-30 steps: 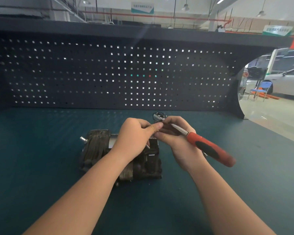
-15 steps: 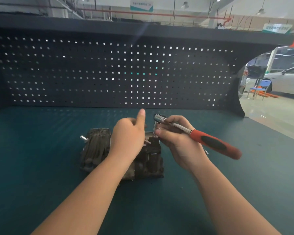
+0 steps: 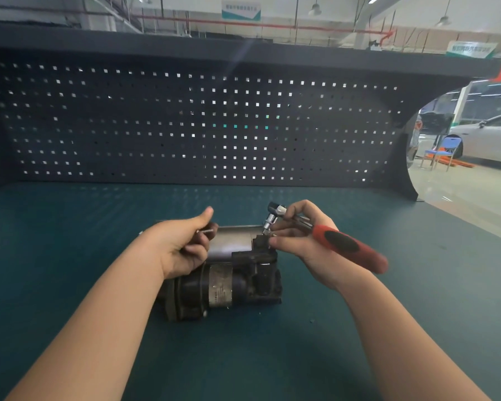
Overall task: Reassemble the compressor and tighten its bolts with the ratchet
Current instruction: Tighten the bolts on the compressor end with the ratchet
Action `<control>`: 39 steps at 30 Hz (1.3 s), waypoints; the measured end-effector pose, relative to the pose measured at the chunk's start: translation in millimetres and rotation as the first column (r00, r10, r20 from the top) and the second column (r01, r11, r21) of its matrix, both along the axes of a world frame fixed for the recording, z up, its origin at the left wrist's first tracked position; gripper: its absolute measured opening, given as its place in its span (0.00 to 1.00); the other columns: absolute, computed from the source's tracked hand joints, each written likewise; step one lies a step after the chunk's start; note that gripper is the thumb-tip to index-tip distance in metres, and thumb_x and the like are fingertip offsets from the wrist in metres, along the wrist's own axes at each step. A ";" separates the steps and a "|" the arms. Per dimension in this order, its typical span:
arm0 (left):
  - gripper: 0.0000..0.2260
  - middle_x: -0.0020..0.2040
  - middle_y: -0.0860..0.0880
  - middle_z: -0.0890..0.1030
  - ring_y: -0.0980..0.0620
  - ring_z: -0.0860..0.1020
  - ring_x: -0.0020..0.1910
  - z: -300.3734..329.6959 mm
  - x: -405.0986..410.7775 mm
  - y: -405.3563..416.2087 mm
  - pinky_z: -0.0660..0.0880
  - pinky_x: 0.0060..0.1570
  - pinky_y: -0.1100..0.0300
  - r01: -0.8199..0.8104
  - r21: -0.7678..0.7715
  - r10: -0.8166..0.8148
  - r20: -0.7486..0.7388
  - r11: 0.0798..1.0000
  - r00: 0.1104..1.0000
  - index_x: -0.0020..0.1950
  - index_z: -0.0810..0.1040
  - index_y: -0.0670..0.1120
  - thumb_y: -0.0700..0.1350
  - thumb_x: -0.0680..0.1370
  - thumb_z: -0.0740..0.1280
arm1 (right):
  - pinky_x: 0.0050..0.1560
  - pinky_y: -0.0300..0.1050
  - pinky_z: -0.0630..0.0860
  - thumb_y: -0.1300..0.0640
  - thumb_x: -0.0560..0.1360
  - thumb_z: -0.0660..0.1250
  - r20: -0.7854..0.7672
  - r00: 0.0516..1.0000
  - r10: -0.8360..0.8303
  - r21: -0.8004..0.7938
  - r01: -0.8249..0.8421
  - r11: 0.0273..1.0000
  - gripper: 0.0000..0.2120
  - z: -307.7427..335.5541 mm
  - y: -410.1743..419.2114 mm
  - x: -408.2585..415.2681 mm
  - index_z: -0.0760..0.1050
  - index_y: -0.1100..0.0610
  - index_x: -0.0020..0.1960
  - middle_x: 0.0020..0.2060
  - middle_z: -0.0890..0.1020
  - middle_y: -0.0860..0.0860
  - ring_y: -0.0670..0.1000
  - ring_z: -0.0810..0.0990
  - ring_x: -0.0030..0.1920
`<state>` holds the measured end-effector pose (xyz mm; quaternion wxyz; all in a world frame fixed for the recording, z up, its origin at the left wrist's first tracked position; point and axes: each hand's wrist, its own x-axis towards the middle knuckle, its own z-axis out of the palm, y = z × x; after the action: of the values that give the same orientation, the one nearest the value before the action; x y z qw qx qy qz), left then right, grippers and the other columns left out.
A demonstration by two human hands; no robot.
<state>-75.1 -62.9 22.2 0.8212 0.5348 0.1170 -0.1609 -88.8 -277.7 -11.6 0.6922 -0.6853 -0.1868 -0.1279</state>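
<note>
Bolts (image 3: 206, 231), thin and silvery, poke out of the left hand (image 3: 182, 247), whose fingers curl round them with the thumb raised; how many it holds cannot be told. Just below and to the right of that hand, between the two wrists, the dark compressor (image 3: 229, 282) lies on its side on the green bench mat (image 3: 70, 256), its bright metal section near the left hand's knuckles. Further right, the right hand (image 3: 304, 241) pinches the ratchet (image 3: 330, 238) by its steel shank, the socket end pointing down onto the compressor's upper right corner. Its red and black handle slants away past the right wrist.
</note>
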 end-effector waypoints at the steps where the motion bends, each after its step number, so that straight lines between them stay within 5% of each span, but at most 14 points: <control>1: 0.12 0.24 0.49 0.76 0.60 0.68 0.17 0.6 -0.3 0.5 0.58 0.12 0.71 -0.001 -0.032 0.001 -0.010 0.999 1.000 0.40 0.73 0.41 0.48 0.78 0.67 | 0.40 0.38 0.78 0.69 0.62 0.74 0.012 1.000 -0.005 -0.010 0.005 1.000 0.20 0.4 0.1 -0.1 0.74 0.44 0.37 0.37 0.84 0.49 0.48 0.83 0.38; 5: 0.14 0.28 0.44 0.78 0.57 0.71 0.20 5.4 -2.7 1.4 0.64 0.15 0.70 0.005 -0.081 -0.002 0.039 0.997 0.999 0.41 0.74 0.37 0.45 0.82 0.61 | 0.41 0.36 0.77 0.74 0.65 0.73 0.049 0.998 -0.029 -0.039 0.031 0.999 0.24 2.0 -1.9 -0.5 0.74 0.44 0.37 0.37 0.84 0.48 0.47 0.83 0.40; 9: 0.11 0.40 0.39 0.82 0.52 0.79 0.33 9.0 -11.6 2.6 0.76 0.28 0.68 0.135 0.146 -0.162 0.195 0.980 0.967 0.45 0.79 0.32 0.31 0.80 0.57 | 0.42 0.36 0.77 0.75 0.66 0.73 0.071 0.997 -0.037 -0.076 0.042 0.996 0.22 4.1 -2.9 -4.7 0.73 0.49 0.39 0.38 0.82 0.48 0.47 0.82 0.38; 12: 0.13 0.42 0.39 0.82 0.54 0.83 0.34 9.6 -19.2 -2.3 0.78 0.33 0.69 0.142 0.255 -0.221 0.318 0.957 0.922 0.45 0.78 0.33 0.26 0.79 0.55 | 0.41 0.36 0.77 0.75 0.67 0.73 0.094 0.995 -0.028 -0.135 0.041 0.990 0.20 5.6 -3.1 -8.3 0.71 0.53 0.42 0.39 0.82 0.49 0.48 0.82 0.39; 17: 0.03 0.46 0.38 0.78 0.51 0.84 0.34 6.8 -25.2 -13.4 0.79 0.35 0.69 0.037 0.360 -0.204 0.439 0.932 0.875 0.47 0.74 0.36 0.30 0.78 0.63 | 0.41 0.36 0.78 0.75 0.67 0.73 0.077 0.997 -0.020 -0.173 0.034 0.984 0.19 7.3 -6.6 -8.7 0.71 0.54 0.43 0.40 0.83 0.48 0.49 0.83 0.40; 21: 0.03 0.39 0.41 0.83 0.51 0.84 0.34 4.7 -24.5 -14.3 0.79 0.33 0.67 -0.010 0.435 -0.233 0.502 0.901 0.833 0.45 0.77 0.36 0.35 0.78 0.65 | 0.42 0.37 0.78 0.73 0.66 0.74 0.078 0.996 -0.033 -0.216 0.049 0.975 0.21 8.1 -9.0 -7.7 0.73 0.48 0.40 0.41 0.84 0.49 0.48 0.84 0.41; 26: 0.04 0.37 0.49 0.85 0.52 0.81 0.27 3.2 -24.5 -13.9 0.70 0.23 0.67 -0.208 0.649 -0.369 0.634 0.732 0.680 0.45 0.75 0.46 0.43 0.77 0.70 | 0.42 0.36 0.77 0.73 0.67 0.73 0.117 0.992 -0.053 -0.285 0.084 0.955 0.23 7.5 -4.1 -8.7 0.72 0.45 0.39 0.40 0.83 0.47 0.46 0.83 0.41; 30: 0.06 0.33 0.50 0.84 0.56 0.75 0.25 -5.1 -24.5 -17.0 0.73 0.31 0.68 -0.248 0.639 -0.388 0.683 0.728 0.619 0.39 0.79 0.50 0.46 0.73 0.74 | 0.43 0.37 0.78 0.71 0.69 0.73 0.118 0.992 -0.052 -0.243 0.080 0.967 0.18 7.9 -5.4 -9.4 0.72 0.49 0.40 0.43 0.84 0.52 0.52 0.83 0.42; 35: 0.06 0.36 0.52 0.84 0.58 0.80 0.36 -17.5 -23.2 -22.5 0.75 0.42 0.63 -0.274 0.648 -0.392 0.688 0.710 0.610 0.39 0.81 0.53 0.46 0.70 0.76 | 0.42 0.34 0.76 0.69 0.70 0.73 0.124 0.991 -0.047 -0.231 0.075 0.970 0.14 6.1 -5.6 -8.3 0.72 0.53 0.43 0.45 0.84 0.54 0.47 0.83 0.40; 39: 0.06 0.35 0.54 0.83 0.59 0.79 0.36 -22.1 -23.0 -20.9 0.75 0.40 0.68 -0.324 0.632 -0.381 0.721 0.704 0.579 0.39 0.81 0.54 0.47 0.69 0.77 | 0.41 0.34 0.76 0.68 0.69 0.74 0.150 0.988 -0.047 -0.268 0.086 0.960 0.16 6.2 -6.0 -7.2 0.72 0.51 0.42 0.43 0.83 0.52 0.46 0.82 0.39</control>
<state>-98.1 -83.9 0.1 0.5031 0.8200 -0.2303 0.1467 -96.0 -283.8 -5.4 0.5713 -0.7692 -0.2285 -0.1727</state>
